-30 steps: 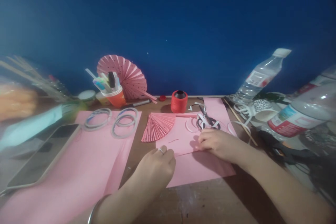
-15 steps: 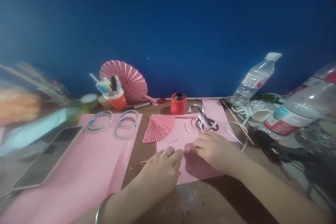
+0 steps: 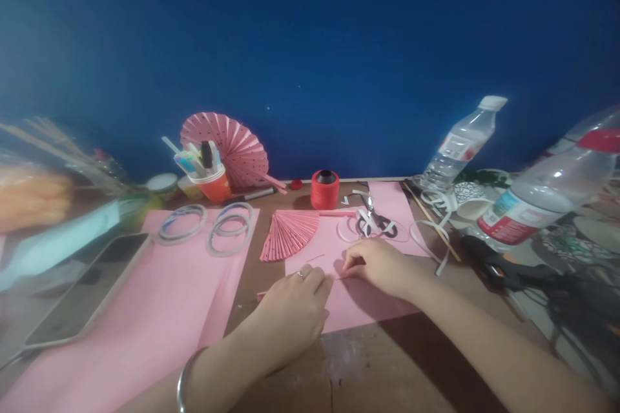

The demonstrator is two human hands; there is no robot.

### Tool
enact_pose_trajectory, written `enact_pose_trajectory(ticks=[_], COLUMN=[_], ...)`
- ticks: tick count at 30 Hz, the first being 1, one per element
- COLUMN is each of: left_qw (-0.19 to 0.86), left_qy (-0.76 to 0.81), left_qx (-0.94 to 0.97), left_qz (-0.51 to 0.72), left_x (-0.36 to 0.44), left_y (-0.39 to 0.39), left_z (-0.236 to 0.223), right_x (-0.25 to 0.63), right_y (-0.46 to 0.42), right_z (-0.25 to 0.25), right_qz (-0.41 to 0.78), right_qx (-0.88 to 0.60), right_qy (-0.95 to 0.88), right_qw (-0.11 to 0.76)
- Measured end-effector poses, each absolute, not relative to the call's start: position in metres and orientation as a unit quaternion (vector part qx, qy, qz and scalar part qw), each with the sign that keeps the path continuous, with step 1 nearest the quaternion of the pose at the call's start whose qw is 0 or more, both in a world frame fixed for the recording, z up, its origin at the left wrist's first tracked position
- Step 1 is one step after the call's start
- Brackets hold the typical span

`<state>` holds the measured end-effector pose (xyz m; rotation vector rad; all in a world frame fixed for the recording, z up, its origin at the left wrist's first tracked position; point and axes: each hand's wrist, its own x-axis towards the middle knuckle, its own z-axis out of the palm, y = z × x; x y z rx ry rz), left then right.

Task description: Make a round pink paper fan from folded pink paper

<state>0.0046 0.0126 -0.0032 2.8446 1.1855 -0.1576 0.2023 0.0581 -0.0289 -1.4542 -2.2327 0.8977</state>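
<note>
My left hand [image 3: 295,303], with a ring and a bangle, is closed low over the pink sheet. The end of a narrow folded pink paper piece [image 3: 260,297] sticks out on its left; my fingers cover the rest. Fingertips of my right hand [image 3: 375,264] are pinched on a thin red thread [image 3: 338,279] that runs across the short gap between the hands. Beyond them lie a pleated pink paper fan [image 3: 291,232], a short loose piece of thread [image 3: 314,258] and black-handled scissors [image 3: 382,226]. A red thread spool [image 3: 324,192] stands further back.
On the left are a phone [image 3: 90,290], tape rolls [image 3: 181,224] on a large pink sheet [image 3: 159,303], and an orange cup of pens [image 3: 213,187]. An open round fan [image 3: 232,148] leans behind. Plastic bottles [image 3: 460,142] and a black glue gun [image 3: 498,268] crowd the right.
My right hand has come left, closer to my left hand, and the thread span between them has shortened. The left hand shifted slightly right, uncovering the folded paper's end.
</note>
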Motion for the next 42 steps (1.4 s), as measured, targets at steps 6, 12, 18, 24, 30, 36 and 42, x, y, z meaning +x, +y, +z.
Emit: enact_pose_trajectory(ticks=[6, 12, 18, 24, 30, 36, 42], left_qw=[0.016, 0.026, -0.001, -0.025, -0.003, 0.022, 0.012], left_qy=[0.381, 0.379, 0.372, 0.377, 0.375, 0.365, 0.366], left_qx=[0.924, 0.924, 0.927, 0.926, 0.927, 0.930, 0.930], left_qz=[-0.040, -0.046, -0.038, -0.011, 0.025, 0.026, 0.041], left_x=[0.004, 0.003, 0.006, -0.001, -0.010, -0.009, -0.010], left_y=[0.014, 0.014, 0.015, 0.025, 0.029, 0.031, 0.029], left_z=[-0.011, -0.011, -0.014, -0.026, -0.028, -0.023, -0.027], right_x=[0.213, 0.233, 0.250, 0.233, 0.209, 0.214, 0.220], right_y=[0.060, 0.064, 0.067, 0.063, 0.055, 0.055, 0.054], right_z=[-0.027, -0.018, -0.015, -0.013, -0.026, -0.029, -0.027], right_qz=[0.249, 0.194, 0.221, 0.239, 0.241, 0.223, 0.264], right_qx=[-0.554, -0.609, -0.604, -0.465, -0.363, -0.355, -0.456], right_qy=[-0.786, -0.767, -0.765, -0.837, -0.886, -0.895, -0.840], right_qw=[0.111, 0.051, 0.030, 0.163, 0.158, 0.151, 0.131])
